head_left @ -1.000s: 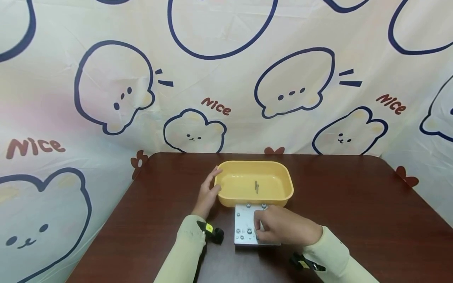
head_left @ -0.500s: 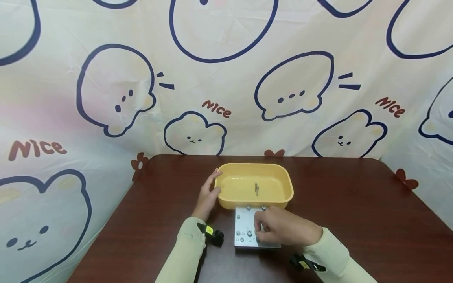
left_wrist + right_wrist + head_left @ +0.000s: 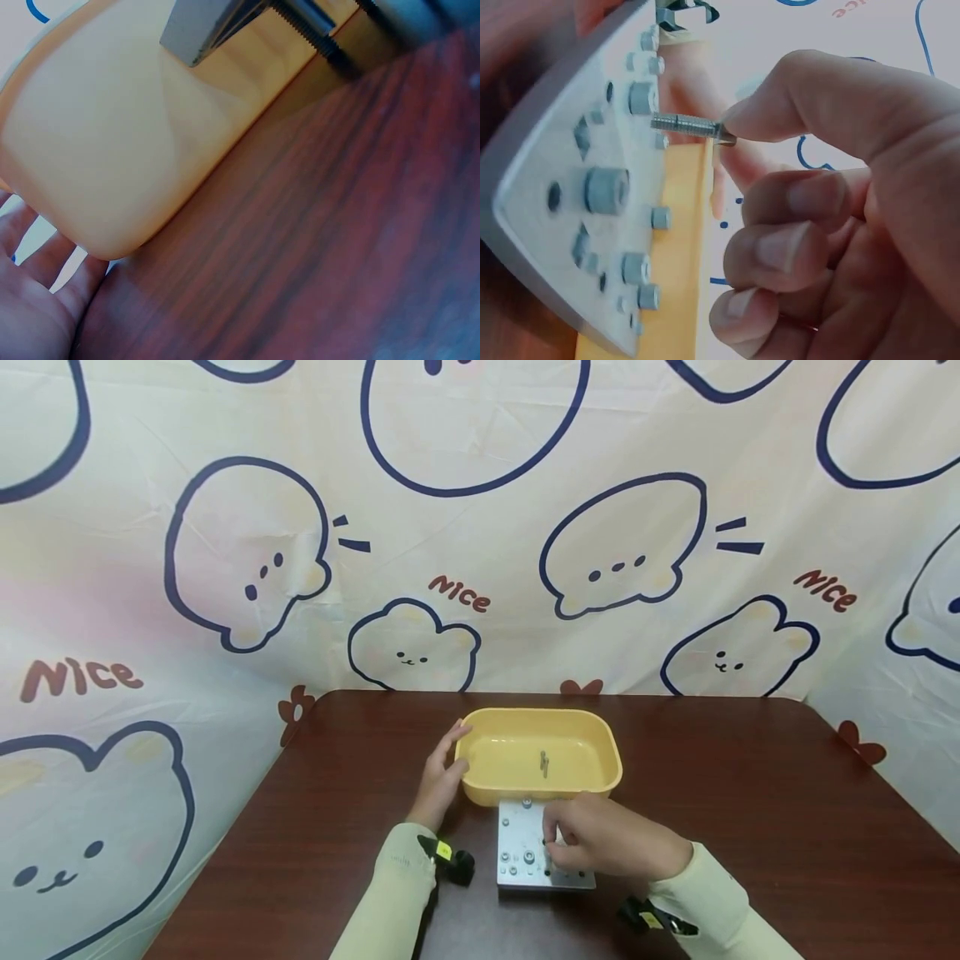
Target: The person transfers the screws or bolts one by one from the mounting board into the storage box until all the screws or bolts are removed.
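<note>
My right hand (image 3: 611,839) pinches a threaded bolt (image 3: 686,125) between thumb and forefinger, its other fingers curled. In the right wrist view the bolt is clear of the metal plate (image 3: 540,172), its free end pointing toward the plate's face. Several socket head bolts (image 3: 607,190) stand in the plate beside bare holes. A yellow tray (image 3: 480,796) lies just behind the plate, and two small bolts (image 3: 544,764) rest inside it. Along the tray's left rim sits my left hand (image 3: 438,781), its fingers fairly straight and touching the outer wall.
Brown wooden table (image 3: 697,777) surrounds the tray and plate. Threaded ends (image 3: 307,30) stick out beneath the plate in the left wrist view. A patterned cloth (image 3: 510,543) hangs behind the table. Each wrist carries a black camera (image 3: 457,862).
The right hand has risen slightly off the plate's near part with the bolt, and holes near the plate's front edge now show. The left hand keeps its place at the tray.
</note>
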`<state>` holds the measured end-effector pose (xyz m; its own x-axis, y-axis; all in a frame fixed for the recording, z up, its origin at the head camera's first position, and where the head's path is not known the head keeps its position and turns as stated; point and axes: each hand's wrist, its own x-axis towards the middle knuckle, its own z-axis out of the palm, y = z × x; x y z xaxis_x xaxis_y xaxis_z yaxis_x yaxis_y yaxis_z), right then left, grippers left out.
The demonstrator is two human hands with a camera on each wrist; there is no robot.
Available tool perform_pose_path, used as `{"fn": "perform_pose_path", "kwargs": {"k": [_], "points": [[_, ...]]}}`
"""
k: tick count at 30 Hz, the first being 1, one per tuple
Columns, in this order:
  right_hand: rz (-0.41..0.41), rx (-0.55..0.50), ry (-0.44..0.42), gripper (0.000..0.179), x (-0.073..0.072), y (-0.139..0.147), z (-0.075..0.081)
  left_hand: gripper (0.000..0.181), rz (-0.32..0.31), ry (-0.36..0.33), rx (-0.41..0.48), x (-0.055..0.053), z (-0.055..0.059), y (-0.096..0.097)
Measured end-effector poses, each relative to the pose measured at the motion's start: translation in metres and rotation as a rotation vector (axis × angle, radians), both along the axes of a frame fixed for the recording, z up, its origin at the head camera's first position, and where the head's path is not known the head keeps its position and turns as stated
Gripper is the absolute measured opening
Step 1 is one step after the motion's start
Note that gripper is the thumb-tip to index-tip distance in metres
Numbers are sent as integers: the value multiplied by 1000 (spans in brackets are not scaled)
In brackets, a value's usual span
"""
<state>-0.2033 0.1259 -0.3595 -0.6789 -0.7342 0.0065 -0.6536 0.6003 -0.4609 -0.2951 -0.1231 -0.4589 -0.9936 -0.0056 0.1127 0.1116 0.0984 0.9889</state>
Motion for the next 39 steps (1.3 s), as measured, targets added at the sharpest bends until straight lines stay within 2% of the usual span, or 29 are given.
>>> {"fn": "perform_pose_path", "kwargs": {"k": [7,11,17,23,31,39], "points": [[-111,-33,-19,9,0,9,10,54,0,-15,-6,0,-1,-1],[-160,-21,33,4,-3,12,18,54,-1,-8,-5,-1,-2,-2],[-182,-38,93,5,-17,15,27,54,1,0,-2,0,-3,-2],[-248,-37,91,4,-36,18,30,55,3,7,-3,0,-1,-1],[-303,-88,37,2,-64,18,23,55,8,3,-10,-1,0,-1],[-337,-79,17,3,-84,19,9,55,4,-18,-4,1,0,-1]]}}
